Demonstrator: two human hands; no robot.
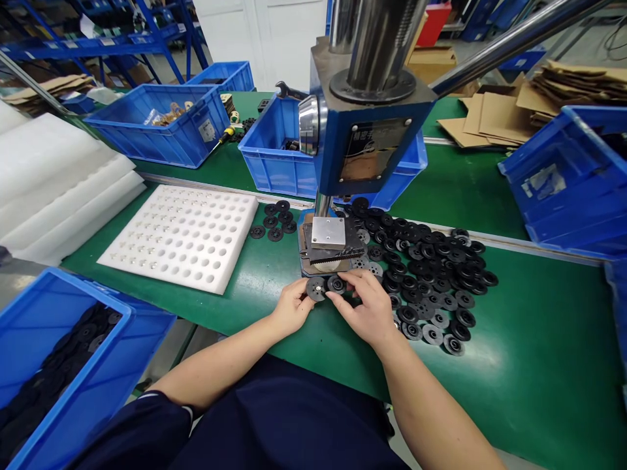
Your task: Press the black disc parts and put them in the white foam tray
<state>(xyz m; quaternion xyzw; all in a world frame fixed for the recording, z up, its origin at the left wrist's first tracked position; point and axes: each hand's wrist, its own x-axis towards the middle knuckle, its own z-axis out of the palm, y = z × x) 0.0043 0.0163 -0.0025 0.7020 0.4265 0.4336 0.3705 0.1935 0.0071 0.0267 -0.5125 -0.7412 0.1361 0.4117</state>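
Between the fingers of my left hand [292, 308] is a round black disc [316, 289] with small holes and a bright metal centre. My right hand [365, 303] pinches a second black disc [336, 284] with a ringed hub, close beside the first. Both are held just in front of the hand press [375, 130], near its metal block [328, 232] and base. A large heap of similar black discs [431, 261] spreads on the green table to the right of my right hand. Several more discs [275, 233] lie to the left of the press.
A white foam tray [220, 277] with rows of holes, some filled with small metal parts, lies at the left. Blue bins [281, 170] stand behind the press and at both sides. Beyond are a screwdriver [226, 135], a wrench [291, 91] and cardboard [504, 117].
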